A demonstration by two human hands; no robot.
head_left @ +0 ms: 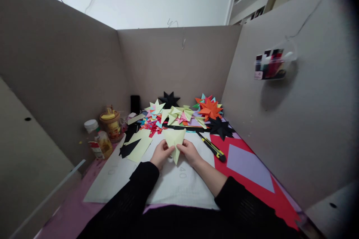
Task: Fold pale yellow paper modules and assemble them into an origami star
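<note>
Far left, on the pink tabletop (70, 209): white-capped bottle (97, 140), upright, just beside a yellow-lidded jar (112, 123). Nearer centre, on the white mat (120, 183): black offcuts (129, 148) touching flat pale-yellow sheets (141, 145), unfolded.

Centre, above the mat: folded pale-yellow piece (175, 140), pointed end down, wide end up, raised clear of the surface as far as can be told. Left hand (161, 154) at its left edge, grip closed on the paper between thumb and fingers. Right hand (190, 153) at its right edge, grip likewise closed on the same piece.

Behind the hands: heap of coloured scraps (153, 124), then a cluster of folded pale-yellow points (179, 114), loose, not joined as far as visible. Against the rear wall: black star (169, 99). Further right: orange star (209, 109) and a second black star (221, 127), both complete in appearance.

Right of the hands: utility knife (213, 149), lying diagonal, apart from both hands, at the edge of a red sheet (252, 190) bearing a lilac diamond (248, 166). On the right wall: clear holder of pens (273, 63).

Progress, by judgement: three stars done; pale-yellow work partway, with several points folded, one in hand mid-fold, flat sheets not yet folded, no joining of points begun.
</note>
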